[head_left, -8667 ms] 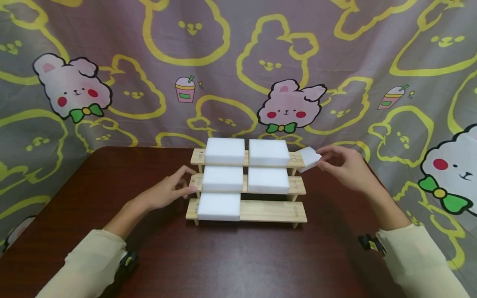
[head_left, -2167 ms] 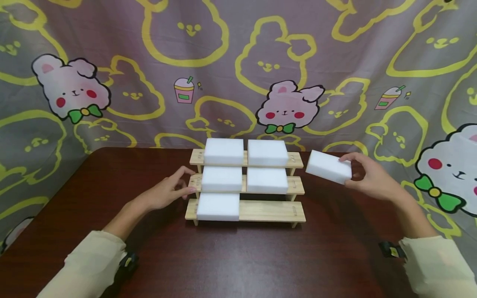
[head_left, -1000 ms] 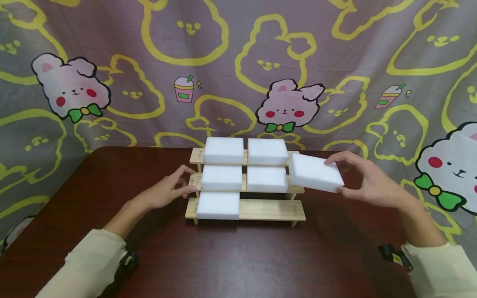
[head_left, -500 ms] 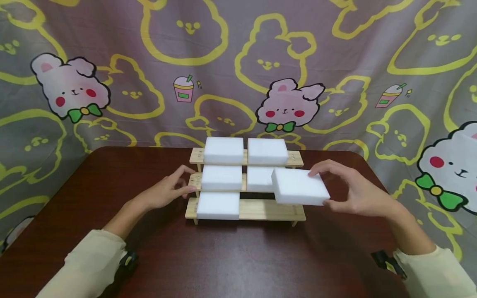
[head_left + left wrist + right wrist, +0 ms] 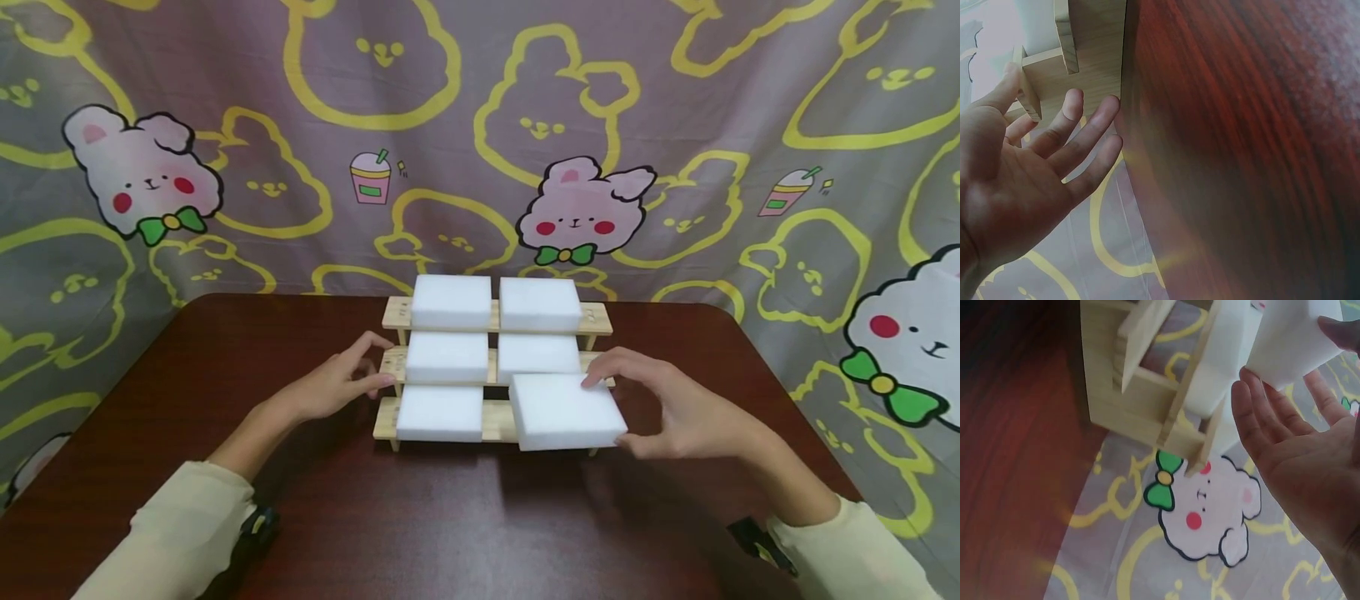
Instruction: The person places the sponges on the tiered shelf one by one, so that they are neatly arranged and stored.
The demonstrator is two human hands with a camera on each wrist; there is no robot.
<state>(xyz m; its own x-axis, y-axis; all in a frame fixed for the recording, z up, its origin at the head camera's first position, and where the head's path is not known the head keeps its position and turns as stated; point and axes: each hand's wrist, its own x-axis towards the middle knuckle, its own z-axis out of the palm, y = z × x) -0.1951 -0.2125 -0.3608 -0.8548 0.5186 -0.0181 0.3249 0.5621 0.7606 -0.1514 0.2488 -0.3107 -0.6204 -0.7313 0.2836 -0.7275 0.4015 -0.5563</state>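
A three-tier wooden display shelf (image 5: pixel 497 421) stands on the table with white foam blocks on its steps. My left hand (image 5: pixel 330 387) holds the left end of the middle tier between thumb and forefinger; its other fingers stay loose beside the shelf (image 5: pixel 1094 62) in the left wrist view. Between the thumb and fingers of my right hand (image 5: pixel 667 408) is a white foam block (image 5: pixel 566 408), slightly turned, over the right part of the bottom tier. The right wrist view has this block (image 5: pixel 1291 344) raised off the shelf. Its underside is hidden in the head view.
On the top tier sit two blocks (image 5: pixel 452 302), and two more (image 5: pixel 447 357) on the middle one. Another block (image 5: pixel 440 413) lies at the bottom tier's left. Dark red-brown table (image 5: pixel 450 517) extends around; a patterned curtain (image 5: pixel 450 167) hangs behind.
My right hand has brought the block from the shelf's far right, leftward and toward me, past the middle tier to above the bottom tier. My left hand has stayed in place.
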